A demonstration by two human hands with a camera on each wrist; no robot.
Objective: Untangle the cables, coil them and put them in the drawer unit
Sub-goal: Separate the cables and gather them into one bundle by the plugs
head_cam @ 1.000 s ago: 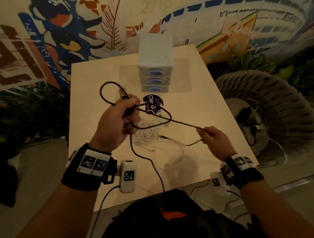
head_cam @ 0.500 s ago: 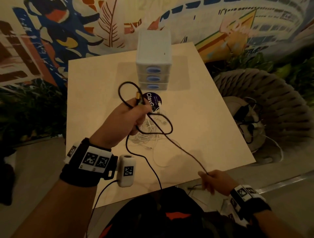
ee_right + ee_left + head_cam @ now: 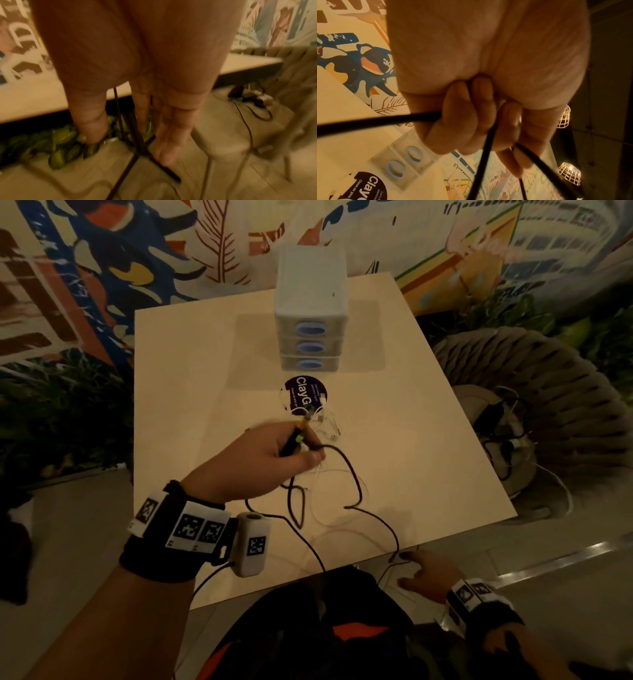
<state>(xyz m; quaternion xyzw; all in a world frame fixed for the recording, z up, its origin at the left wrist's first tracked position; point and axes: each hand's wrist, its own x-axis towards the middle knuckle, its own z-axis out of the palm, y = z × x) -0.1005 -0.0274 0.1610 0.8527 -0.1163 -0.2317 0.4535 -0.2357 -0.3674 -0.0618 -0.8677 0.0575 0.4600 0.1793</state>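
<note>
Fingers of the left hand (image 3: 267,453) curl in a tight grip round the thin black braided cable (image 3: 356,491), trailing over the pale bench (image 3: 191,392); right hand (image 3: 428,577) hangs loose-fingered past the near edge, holding nothing.

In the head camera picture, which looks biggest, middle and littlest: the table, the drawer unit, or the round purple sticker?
1. Table, by far the biggest.
2. Drawer unit, standing at the table's far end.
3. Round purple sticker, littlest; it lies nearer the camera than the drawers yet looks smaller.

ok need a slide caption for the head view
Left hand grips one end of a black cable above the table; the drawer unit stands closed beyond.
</note>
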